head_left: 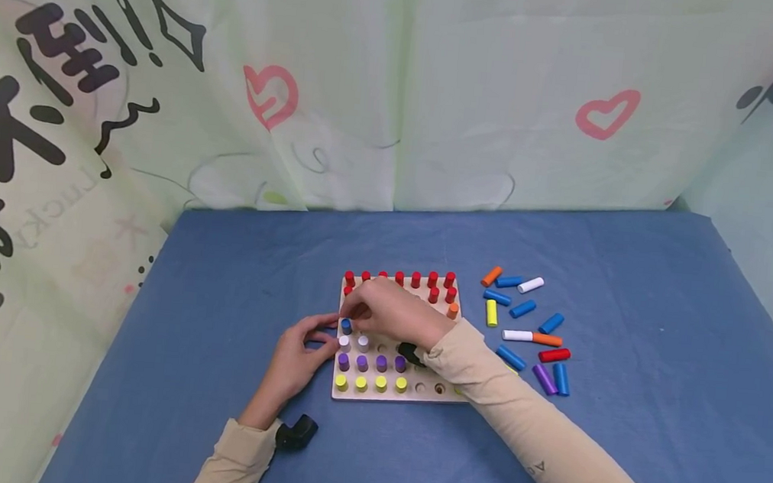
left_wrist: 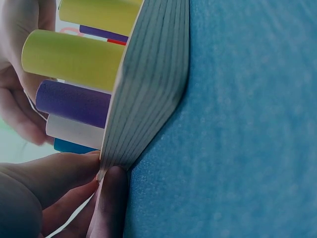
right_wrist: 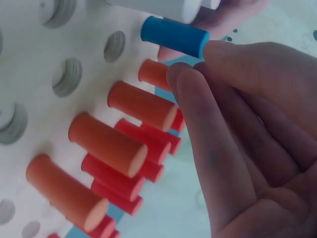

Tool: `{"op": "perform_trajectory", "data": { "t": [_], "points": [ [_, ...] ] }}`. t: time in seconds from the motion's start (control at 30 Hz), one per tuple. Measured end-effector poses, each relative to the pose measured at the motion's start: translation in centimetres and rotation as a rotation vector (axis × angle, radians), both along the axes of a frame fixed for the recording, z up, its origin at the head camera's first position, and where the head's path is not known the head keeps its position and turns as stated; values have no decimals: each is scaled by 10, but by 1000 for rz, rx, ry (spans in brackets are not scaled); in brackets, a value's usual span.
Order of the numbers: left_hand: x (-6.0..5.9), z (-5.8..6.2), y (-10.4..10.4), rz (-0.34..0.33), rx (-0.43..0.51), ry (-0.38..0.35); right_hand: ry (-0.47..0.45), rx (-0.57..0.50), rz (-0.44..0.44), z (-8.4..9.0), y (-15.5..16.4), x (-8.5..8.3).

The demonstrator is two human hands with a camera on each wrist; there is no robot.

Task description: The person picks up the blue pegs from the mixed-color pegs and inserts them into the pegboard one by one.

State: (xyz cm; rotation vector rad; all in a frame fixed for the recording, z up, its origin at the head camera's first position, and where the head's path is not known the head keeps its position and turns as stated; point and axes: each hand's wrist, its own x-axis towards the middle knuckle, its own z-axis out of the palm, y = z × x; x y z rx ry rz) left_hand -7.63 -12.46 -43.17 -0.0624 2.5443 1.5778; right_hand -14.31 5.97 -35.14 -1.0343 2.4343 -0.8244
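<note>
A wooden pegboard [head_left: 387,397] lies on the blue cloth with coloured pegs upright in its holes. My left hand [head_left: 297,352] grips the board's left edge; the left wrist view shows its thumb [left_wrist: 64,173] and a finger pinching that edge. Over the board's left part is my right hand [head_left: 390,309]. Its thumb touches or nearly touches the free end of a blue peg [right_wrist: 173,35], which stands in a hole, and the index finger is apart from the peg. White pegs [head_left: 363,343], purple pegs [head_left: 381,363] and yellow pegs [head_left: 381,384] fill holes nearer the front.
Red pegs [head_left: 415,278] line the back of the board, with orange pegs [right_wrist: 106,144] beside them. Loose pegs, including blue [head_left: 522,309], white [head_left: 517,336], red [head_left: 554,355] and purple [head_left: 544,379], lie right of the board. A printed curtain [head_left: 435,161] hangs behind.
</note>
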Motion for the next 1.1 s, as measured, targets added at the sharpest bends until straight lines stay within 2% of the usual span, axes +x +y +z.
{"op": "perform_trajectory", "data": {
  "t": [0.63,0.87,1.1],
  "points": [
    [-2,1,0,4,-21,-32,49,-43,-55,12,27,5],
    [-1,3,0,20,-9,-41,82,2,-68,16,35,9],
    [0,2,0,8,-6,-24,59,22,-80,15,48,12]
  ]
}}
